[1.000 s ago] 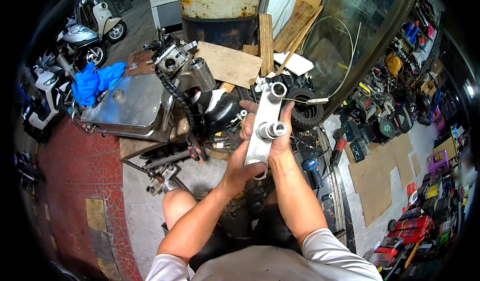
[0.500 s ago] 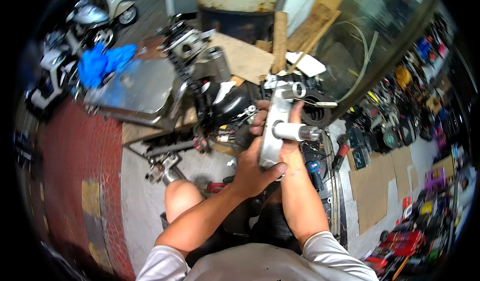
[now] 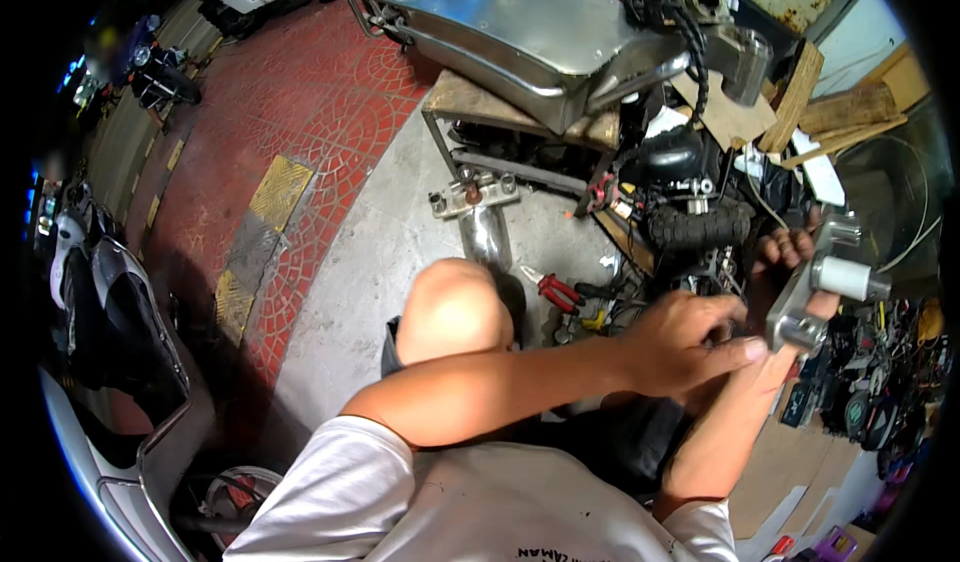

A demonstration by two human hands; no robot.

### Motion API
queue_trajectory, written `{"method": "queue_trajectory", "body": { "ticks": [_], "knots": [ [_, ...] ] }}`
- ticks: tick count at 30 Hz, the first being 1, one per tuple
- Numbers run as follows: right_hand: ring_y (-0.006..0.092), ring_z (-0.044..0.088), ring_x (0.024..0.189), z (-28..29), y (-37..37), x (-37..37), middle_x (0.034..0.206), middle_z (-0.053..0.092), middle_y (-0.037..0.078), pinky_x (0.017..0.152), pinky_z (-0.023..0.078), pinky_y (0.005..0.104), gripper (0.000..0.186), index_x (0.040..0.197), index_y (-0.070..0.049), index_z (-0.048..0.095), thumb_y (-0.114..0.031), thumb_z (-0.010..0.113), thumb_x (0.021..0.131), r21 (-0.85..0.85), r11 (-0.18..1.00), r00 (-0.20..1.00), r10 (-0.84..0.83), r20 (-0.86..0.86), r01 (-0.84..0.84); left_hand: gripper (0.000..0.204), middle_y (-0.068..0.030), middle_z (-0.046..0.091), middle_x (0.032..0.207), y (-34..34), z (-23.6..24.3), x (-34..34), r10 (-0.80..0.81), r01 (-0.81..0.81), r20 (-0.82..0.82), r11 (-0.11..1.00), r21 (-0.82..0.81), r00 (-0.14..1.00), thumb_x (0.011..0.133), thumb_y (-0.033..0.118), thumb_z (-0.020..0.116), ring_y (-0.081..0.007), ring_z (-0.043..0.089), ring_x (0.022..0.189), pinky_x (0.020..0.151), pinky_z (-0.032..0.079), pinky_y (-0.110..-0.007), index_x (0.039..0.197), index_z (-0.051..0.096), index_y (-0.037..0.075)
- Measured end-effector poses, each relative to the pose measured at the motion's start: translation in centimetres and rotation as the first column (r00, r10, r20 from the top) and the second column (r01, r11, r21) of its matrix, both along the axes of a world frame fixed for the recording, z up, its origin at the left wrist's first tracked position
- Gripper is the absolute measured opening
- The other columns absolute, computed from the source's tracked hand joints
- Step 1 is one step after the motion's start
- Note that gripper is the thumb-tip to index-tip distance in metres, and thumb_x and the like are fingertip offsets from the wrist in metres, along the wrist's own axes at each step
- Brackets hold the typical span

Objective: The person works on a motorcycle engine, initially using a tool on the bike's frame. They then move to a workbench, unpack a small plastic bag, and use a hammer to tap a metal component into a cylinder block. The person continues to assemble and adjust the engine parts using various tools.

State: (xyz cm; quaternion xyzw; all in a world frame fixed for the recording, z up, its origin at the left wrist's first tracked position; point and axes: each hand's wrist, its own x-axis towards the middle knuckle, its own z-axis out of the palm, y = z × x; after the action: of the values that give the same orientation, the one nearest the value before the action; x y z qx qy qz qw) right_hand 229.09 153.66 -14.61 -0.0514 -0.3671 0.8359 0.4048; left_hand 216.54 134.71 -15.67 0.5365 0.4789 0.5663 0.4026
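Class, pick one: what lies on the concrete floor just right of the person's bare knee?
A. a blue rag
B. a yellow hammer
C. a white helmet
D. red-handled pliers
D: red-handled pliers lie on the floor beside the knee.

This is a motorcycle repair workshop that opens onto the street. A bare metal fuel tank rests on a rough wooden tabletop, with a dark engine and a drive chain crowded beside it. Red-handled pliers lie on the stained concrete floor (oil marks all over it). Hand tools clutter the right edge. Scooters stand parked on the red brick pavement at the left.
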Motion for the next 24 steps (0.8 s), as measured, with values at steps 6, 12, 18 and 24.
{"method": "queue_trajectory", "body": {
  "ticks": [6, 12, 18, 24],
  "knots": [
    [0.019, 0.056, 0.084, 0.6, 1.3, 2.8, 0.093, 0.066, 0.007, 0.081, 0.045, 0.0342, 0.056, 0.14, 0.01, 0.055, -0.021, 0.06, 0.093, 0.089, 0.995, 0.974, -0.014, -0.227, 0.035, 0.042, -0.0199, 0.075, 0.093, -5.8, -7.3, -2.0, 0.029, -0.133, -0.43, 0.968, -0.214, 0.902, 0.095, 0.042, 0.071, -0.0374, 0.073, 0.088, 0.08, 0.057, -0.045, 0.109, 0.072, 0.002],
    [0.0234, 0.057, 0.085, 0.7, 2.2, 5.2, 0.095, 0.066, 0.014, 0.083, 0.044, 0.0386, 0.064, 0.131, 0.013, 0.059, -0.034, 0.06, 0.087, -0.042, 0.994, 0.95, -0.107, -0.292, 0.099, 0.044, -0.0213, 0.075, 0.106, -9.7, -11.5, -4.4, -0.137, -0.169, -0.57, 0.876, -0.451, 0.81, 0.095, 0.04, 0.07, -0.04, 0.072, 0.102, 0.091, 0.056, -0.045, 0.119, 0.073, 0.004],
    [0.0275, 0.057, 0.082, 1.7, -0.4, 5.1, 0.094, 0.064, 0.017, 0.081, 0.045, 0.0415, 0.067, 0.124, 0.014, 0.059, -0.04, 0.053, 0.086, -0.154, 0.942, 0.912, -0.33, -0.242, 0.299, 0.045, -0.0208, 0.075, 0.104, -8.2, -10.1, -4.8, -0.445, -0.088, -0.663, 0.788, -0.609, 0.602, 0.094, 0.043, 0.067, -0.0407, 0.07, 0.105, 0.093, 0.055, -0.048, 0.121, 0.072, 0.006],
    [0.0262, 0.054, 0.082, 1.9, -0.9, 6.2, 0.091, 0.065, 0.015, 0.078, 0.044, 0.0401, 0.075, 0.13, 0.013, 0.058, -0.051, 0.053, 0.092, -0.098, 0.975, 0.948, -0.219, -0.23, 0.201, 0.048, -0.0199, 0.075, 0.106, -5.3, -17.0, -9.8, -0.4, -0.257, -0.69, 0.721, -0.643, 0.604, 0.093, 0.048, 0.068, -0.039, 0.07, 0.109, 0.096, 0.053, -0.048, 0.114, 0.074, 0.006]
  ]
}}
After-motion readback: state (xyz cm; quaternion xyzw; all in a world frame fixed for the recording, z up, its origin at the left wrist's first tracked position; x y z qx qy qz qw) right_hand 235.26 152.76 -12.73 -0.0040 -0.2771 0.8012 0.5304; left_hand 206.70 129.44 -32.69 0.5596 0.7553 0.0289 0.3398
